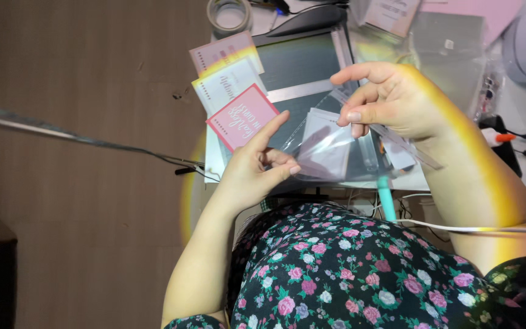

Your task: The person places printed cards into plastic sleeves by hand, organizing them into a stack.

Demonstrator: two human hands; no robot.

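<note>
Both my hands hold a clear plastic sleeve point(330, 152) over the desk, with a small white card inside it. My left hand point(257, 167) pinches the sleeve's near edge between thumb and fingers, index finger stretched out. My right hand point(391, 100) grips the sleeve's far end from above, fingers curled on it. Just beyond my left hand lies a pink card point(241, 119) with white script, fanned with a white card point(226, 82) and another pink card point(220, 52).
A grey cutting mat point(299, 64) covers the desk under the cards. A tape roll point(229, 15) sits at the far edge. More clear sleeves point(452, 49) and a pink sheet point(476, 12) lie at right. A teal pen point(386, 198) and cables hang near my floral dress.
</note>
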